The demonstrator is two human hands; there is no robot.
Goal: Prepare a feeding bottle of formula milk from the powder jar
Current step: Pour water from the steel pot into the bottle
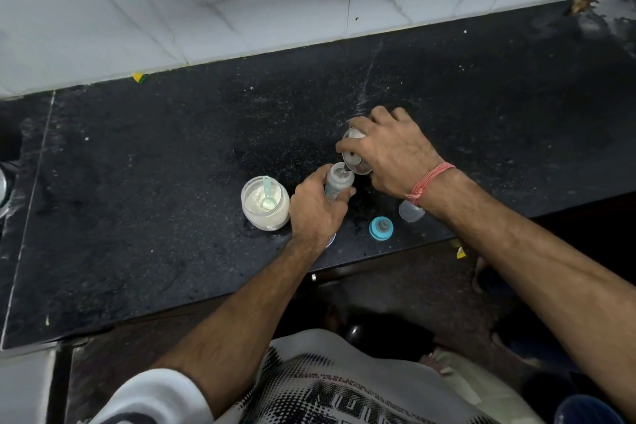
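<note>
Right hand (395,155) gripping tilted glass (356,157) at frame centre, pouring into feeding bottle (339,182), left hand (316,210) clamping bottle so it's staying upright.

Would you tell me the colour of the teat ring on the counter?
The teat ring is light blue, seen in the head view.

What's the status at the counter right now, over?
Left hand grips feeding bottle. Right hand tips glass over its mouth. Scoop in open powder jar. Nothing blocking.
</note>
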